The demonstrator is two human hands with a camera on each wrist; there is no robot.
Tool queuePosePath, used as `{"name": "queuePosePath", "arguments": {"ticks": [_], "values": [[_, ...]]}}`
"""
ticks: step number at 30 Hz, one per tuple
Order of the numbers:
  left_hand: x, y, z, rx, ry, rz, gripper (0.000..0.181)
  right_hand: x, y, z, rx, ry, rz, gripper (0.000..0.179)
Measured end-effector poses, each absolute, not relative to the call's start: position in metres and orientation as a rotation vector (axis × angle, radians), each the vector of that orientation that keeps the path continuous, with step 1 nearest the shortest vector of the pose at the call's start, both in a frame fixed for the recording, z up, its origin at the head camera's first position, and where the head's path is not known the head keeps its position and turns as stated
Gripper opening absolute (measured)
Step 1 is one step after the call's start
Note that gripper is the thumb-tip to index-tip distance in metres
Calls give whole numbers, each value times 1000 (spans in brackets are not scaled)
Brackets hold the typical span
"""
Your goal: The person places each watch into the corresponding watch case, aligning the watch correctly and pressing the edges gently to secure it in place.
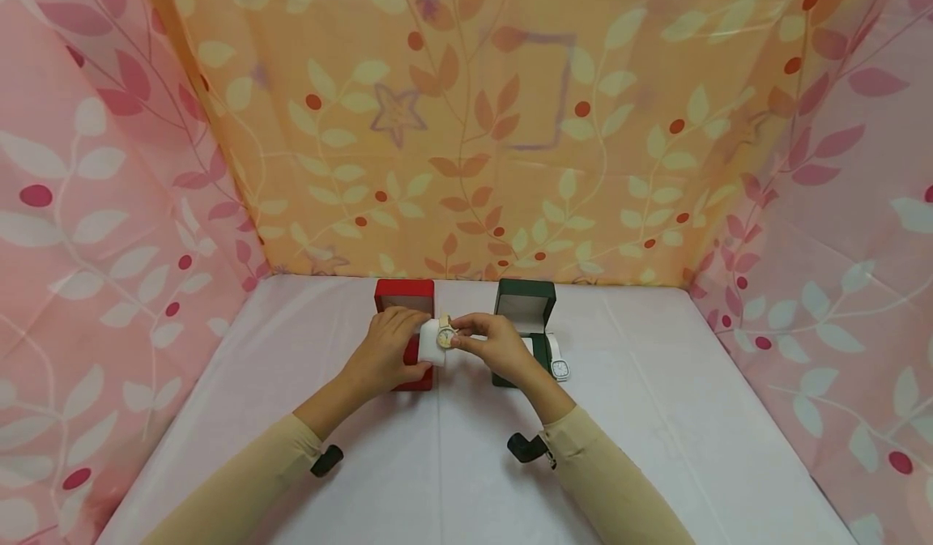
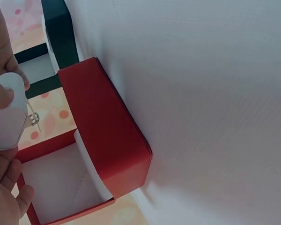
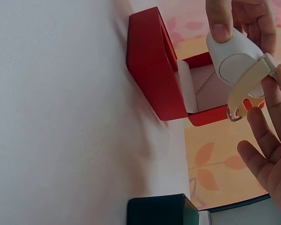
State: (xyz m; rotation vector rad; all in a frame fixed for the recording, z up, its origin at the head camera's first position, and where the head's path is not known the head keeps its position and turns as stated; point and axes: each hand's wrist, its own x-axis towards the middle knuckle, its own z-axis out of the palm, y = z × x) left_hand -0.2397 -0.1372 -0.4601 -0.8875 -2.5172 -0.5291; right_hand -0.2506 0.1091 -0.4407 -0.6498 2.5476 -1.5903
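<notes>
My left hand [image 1: 382, 352] grips a white watch cushion [image 1: 430, 351] by its sides, above the opened red watch box [image 1: 404, 288]. With thumb and fingers, my right hand [image 1: 501, 351] pinches a wristwatch [image 1: 446, 338] with a cream strap at the cushion's right end. In the right wrist view the strap [image 3: 247, 88] hangs by the end of the cushion [image 3: 235, 54], its buckle dangling. Whether the strap touches the cushion I cannot tell. The left wrist view shows the red box's white-lined inside [image 2: 61, 180] without a cushion in it.
An opened dark green watch box [image 1: 525, 289] stands right of the red one, partly behind my right hand. Against its right side lies a white watch [image 1: 559, 365] with a squarish face. Both boxes stand on a white-covered table [image 1: 466, 464] before a floral curtain [image 1: 466, 124].
</notes>
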Motion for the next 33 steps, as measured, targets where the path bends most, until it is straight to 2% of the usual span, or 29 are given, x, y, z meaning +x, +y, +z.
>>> {"name": "queuePosePath", "arguments": {"ticks": [20,27,33], "values": [[-239,-137,-464,-827,-2507,-669,74,-249,107,-451,-642,2719,-1584,20],[-238,-137,-463,-800,-2524,-698,72,-250,111,-457,-707,2763,-1561,28],[-240,-138,-464,-783,-2529,-709,72,-250,113,-459,-867,2843,-1436,40]]}}
